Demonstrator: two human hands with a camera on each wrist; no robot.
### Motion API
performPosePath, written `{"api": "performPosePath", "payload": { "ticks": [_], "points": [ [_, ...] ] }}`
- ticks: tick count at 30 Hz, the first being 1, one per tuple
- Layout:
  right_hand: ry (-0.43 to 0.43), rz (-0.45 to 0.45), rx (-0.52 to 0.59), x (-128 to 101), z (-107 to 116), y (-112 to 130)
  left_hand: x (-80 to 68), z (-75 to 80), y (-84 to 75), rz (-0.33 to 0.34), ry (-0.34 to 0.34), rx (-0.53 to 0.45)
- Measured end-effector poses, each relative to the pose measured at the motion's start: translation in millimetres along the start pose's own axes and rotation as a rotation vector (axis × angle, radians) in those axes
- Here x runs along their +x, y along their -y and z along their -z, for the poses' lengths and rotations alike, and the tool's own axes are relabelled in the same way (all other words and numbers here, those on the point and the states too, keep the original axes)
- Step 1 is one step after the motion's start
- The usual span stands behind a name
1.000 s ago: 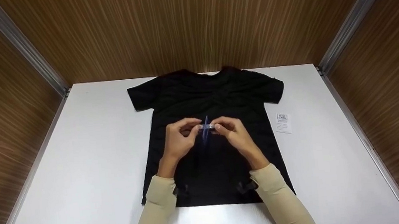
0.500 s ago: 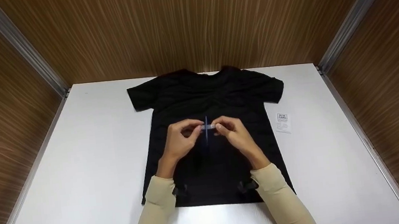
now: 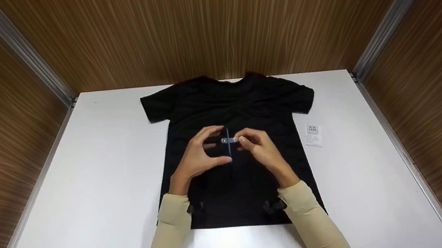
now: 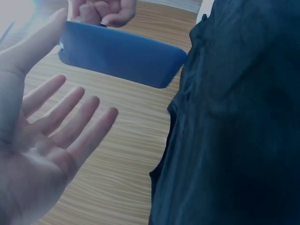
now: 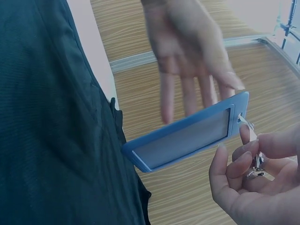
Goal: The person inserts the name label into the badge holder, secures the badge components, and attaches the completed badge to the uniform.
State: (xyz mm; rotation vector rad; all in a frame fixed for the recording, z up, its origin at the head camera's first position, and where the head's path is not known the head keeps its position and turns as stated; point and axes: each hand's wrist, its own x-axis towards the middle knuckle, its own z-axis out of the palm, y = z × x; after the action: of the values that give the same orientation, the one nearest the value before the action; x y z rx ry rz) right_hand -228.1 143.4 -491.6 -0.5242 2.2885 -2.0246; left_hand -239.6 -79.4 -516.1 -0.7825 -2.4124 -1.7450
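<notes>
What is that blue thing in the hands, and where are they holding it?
A blue badge holder. The right hand pinches the metal clip at its end. The left hand is open beside it, gripping nothing.

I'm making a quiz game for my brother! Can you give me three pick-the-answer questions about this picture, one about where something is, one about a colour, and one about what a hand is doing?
1. Where does the small white label lie?
A. on the shirt
B. on the table beside the shirt
C. in a hand

2. What colour is the badge holder?
A. blue
B. red
C. yellow

3. How is the left hand?
A. making a fist
B. gripping the shirt
C. open, fingers spread

Answers:
B, it rests on the white table by the black T-shirt.
A, both wrist views show blue.
C, only the right hand pinches the clip.
</notes>
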Motion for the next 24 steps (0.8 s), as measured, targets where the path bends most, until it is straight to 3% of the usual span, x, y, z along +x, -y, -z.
{"api": "performPosePath", "payload": {
  "ticks": [7,24],
  "points": [
    [0.002,0.001,0.034,-1,1,3,1.0,-5.3,10.1,0.043,0.082,-0.005],
    [0.002,-0.002,0.056,-3,2,7,0.3,-13.9,22.3,0.101,0.129,0.004]
  ]
}}
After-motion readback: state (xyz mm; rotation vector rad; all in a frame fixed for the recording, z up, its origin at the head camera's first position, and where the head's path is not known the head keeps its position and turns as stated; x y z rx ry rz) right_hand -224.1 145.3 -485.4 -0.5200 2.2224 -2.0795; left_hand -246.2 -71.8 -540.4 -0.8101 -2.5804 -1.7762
